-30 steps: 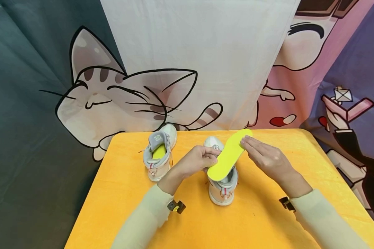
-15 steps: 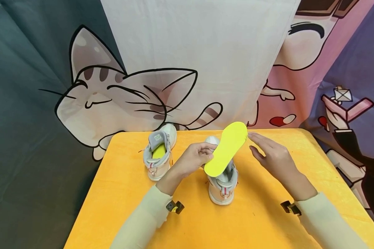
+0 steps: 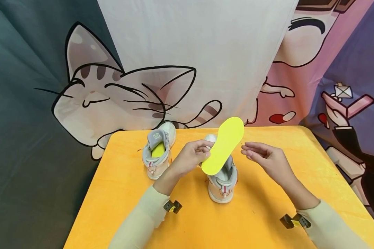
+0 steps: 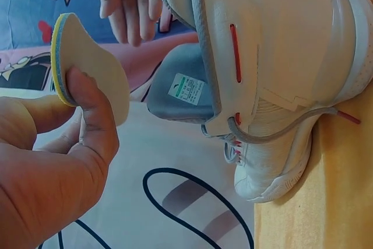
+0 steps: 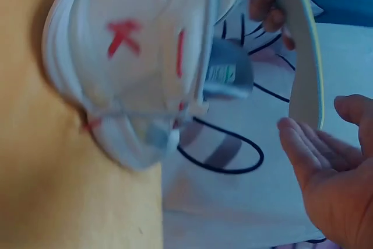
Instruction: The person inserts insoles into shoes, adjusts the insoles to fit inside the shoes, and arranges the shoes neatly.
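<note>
My left hand [image 3: 190,157] pinches a bright yellow insole [image 3: 225,143] by its left edge, thumb on the near side. The insole hangs tilted above a white sneaker [image 3: 222,188], hiding part of it. From the side, in the left wrist view, the insole [image 4: 96,71] shows a pale underside and a blue layer beneath the yellow. My right hand [image 3: 269,160] hovers just right of the insole, apart from it in the head view, fingers slightly bent and holding nothing. The sneaker's grey tongue [image 4: 180,86] with a label stands up.
A matching sneaker [image 3: 157,155] stands at the back left, a yellow insole [image 3: 158,151] inside it. Both shoes are on a yellow-covered table [image 3: 124,207]. Behind the table hangs a printed cloth [image 3: 230,52] with cartoon figures.
My right hand has let go of the insole's far end and drawn away to the right. The insole has swung slightly up and left in my left hand.
</note>
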